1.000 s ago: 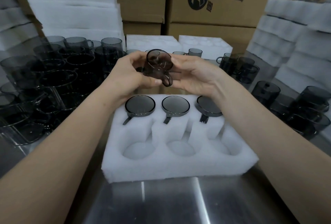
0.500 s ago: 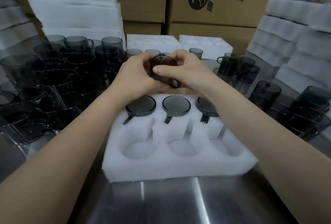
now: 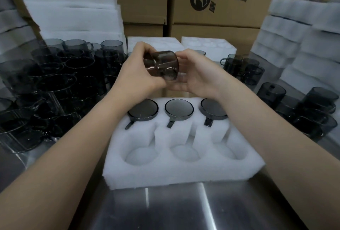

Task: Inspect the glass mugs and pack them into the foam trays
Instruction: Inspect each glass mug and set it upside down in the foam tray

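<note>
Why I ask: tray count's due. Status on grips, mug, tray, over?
Left grip and right grip both on one glass mug, tilted, clear of the foam tray. Three packed mugs in back row, front pockets free. Nothing in the way.

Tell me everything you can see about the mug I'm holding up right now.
The held mug is a small cylinder of smoky, brown-grey see-through glass, tilted onto its side in the air above the far row of the foam tray. The left hand grips one end and the right hand holds the other. A darker loop low on its near side looks like the handle. No chip or crack shows, though fine detail is too blurred to judge.
</note>
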`<action>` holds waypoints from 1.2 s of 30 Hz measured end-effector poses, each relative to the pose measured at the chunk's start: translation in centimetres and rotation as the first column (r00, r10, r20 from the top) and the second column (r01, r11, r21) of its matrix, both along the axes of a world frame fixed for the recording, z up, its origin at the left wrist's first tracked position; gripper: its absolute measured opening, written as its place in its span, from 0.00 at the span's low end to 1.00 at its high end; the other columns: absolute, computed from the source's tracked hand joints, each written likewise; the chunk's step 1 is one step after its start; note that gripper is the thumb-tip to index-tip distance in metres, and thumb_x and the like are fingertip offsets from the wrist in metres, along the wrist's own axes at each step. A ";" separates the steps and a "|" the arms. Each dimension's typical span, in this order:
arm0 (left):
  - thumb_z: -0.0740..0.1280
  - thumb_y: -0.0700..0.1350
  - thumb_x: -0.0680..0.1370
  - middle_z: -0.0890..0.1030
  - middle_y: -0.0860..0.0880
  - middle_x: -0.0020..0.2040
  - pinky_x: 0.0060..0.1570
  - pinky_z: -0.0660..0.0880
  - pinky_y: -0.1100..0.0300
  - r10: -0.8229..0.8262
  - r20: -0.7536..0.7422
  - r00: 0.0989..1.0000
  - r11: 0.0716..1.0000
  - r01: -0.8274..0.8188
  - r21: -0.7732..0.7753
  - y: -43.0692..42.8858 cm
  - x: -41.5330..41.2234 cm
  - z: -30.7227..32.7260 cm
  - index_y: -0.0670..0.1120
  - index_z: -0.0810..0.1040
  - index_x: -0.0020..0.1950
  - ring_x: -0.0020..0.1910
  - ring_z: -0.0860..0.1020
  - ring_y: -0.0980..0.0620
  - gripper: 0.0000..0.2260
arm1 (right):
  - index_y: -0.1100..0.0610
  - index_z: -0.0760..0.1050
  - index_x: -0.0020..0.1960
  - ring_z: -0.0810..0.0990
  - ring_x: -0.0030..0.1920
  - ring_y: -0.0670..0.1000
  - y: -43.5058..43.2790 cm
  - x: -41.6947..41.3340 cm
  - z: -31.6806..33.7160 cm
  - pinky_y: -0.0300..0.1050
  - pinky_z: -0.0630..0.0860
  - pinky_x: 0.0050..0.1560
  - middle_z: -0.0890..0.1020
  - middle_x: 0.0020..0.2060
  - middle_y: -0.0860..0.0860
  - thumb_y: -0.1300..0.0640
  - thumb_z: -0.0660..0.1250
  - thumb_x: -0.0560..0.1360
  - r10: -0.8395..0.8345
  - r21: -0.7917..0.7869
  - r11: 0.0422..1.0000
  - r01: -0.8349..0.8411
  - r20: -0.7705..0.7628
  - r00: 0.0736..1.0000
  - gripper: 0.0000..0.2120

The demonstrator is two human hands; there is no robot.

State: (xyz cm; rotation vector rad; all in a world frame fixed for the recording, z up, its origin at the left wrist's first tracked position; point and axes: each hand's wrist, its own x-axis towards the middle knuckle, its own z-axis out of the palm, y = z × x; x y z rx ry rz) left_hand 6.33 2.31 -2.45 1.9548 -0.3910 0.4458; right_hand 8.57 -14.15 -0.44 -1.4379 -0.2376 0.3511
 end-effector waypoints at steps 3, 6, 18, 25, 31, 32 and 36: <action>0.77 0.52 0.63 0.80 0.53 0.48 0.54 0.78 0.53 0.036 0.012 0.999 0.995 -0.034 -0.092 0.1 0.0 0.0 0.54 0.72 0.49 0.48 0.79 0.55 0.20 | 0.55 0.77 0.53 0.84 0.43 0.54 -0.3 -0.2 0.1 0.50 0.81 0.48 0.83 0.42 0.52 0.52 0.58 0.81 0.101 0.004 0.995 -0.101 -0.017 0.995 0.11; 0.78 0.52 0.64 0.80 0.50 0.55 0.59 0.76 0.54 0.069 0.004 0.998 0.993 -0.069 -0.099 0.2 0.1 -0.1 0.49 0.74 0.59 0.54 0.79 0.55 0.26 | 0.56 0.76 0.57 0.82 0.38 0.51 -0.4 -0.3 0.3 0.42 0.79 0.38 0.82 0.42 0.52 0.51 0.62 0.81 0.071 -0.001 0.997 -0.071 0.056 0.996 0.11; 0.74 0.47 0.72 0.77 0.57 0.51 0.46 0.64 0.81 0.048 0.124 0.991 0.967 -0.077 0.241 -0.1 -0.1 -0.1 0.49 0.73 0.66 0.50 0.74 0.59 0.23 | 0.56 0.67 0.47 0.78 0.25 0.52 0.6 -0.8 -0.3 0.41 0.74 0.25 0.82 0.31 0.51 0.50 0.74 0.72 -0.194 -0.065 0.972 0.228 0.330 0.924 0.17; 0.73 0.49 0.74 0.75 0.60 0.46 0.43 0.64 0.81 0.014 0.065 0.998 0.965 -0.031 0.260 -0.3 -0.1 -0.2 0.49 0.71 0.66 0.42 0.75 0.66 0.23 | 0.53 0.65 0.38 0.74 0.21 0.52 0.1 -0.4 -0.3 0.38 0.67 0.21 0.80 0.29 0.54 0.49 0.67 0.78 -0.256 0.037 0.967 0.253 0.168 0.952 0.16; 0.67 0.57 0.71 0.81 0.53 0.51 0.58 0.75 0.61 -0.028 -0.047 0.999 0.998 0.031 0.061 0.0 -0.1 0.0 0.51 0.74 0.62 0.52 0.80 0.52 0.21 | 0.57 0.71 0.46 0.79 0.24 0.48 -0.4 -0.3 0.1 0.36 0.74 0.22 0.79 0.37 0.56 0.60 0.62 0.81 -0.075 0.276 0.958 0.081 -0.031 0.997 0.05; 0.66 0.57 0.71 0.81 0.49 0.53 0.61 0.75 0.52 -0.038 -0.058 0.998 0.999 0.040 0.032 0.0 -0.1 -0.1 0.52 0.74 0.61 0.54 0.80 0.46 0.21 | 0.58 0.72 0.49 0.80 0.26 0.49 -0.5 -0.4 0.2 0.36 0.76 0.25 0.80 0.39 0.56 0.62 0.62 0.80 -0.043 0.309 0.949 0.056 -0.047 0.998 0.02; 0.66 0.58 0.70 0.81 0.49 0.54 0.61 0.75 0.50 -0.039 -0.091 0.995 0.999 0.039 0.003 0.1 0.0 -0.1 0.54 0.73 0.59 0.55 0.80 0.48 0.19 | 0.59 0.73 0.51 0.81 0.29 0.48 -0.4 -0.5 0.0 0.37 0.78 0.29 0.81 0.37 0.55 0.64 0.66 0.77 -0.024 0.288 0.957 0.029 -0.022 0.999 0.04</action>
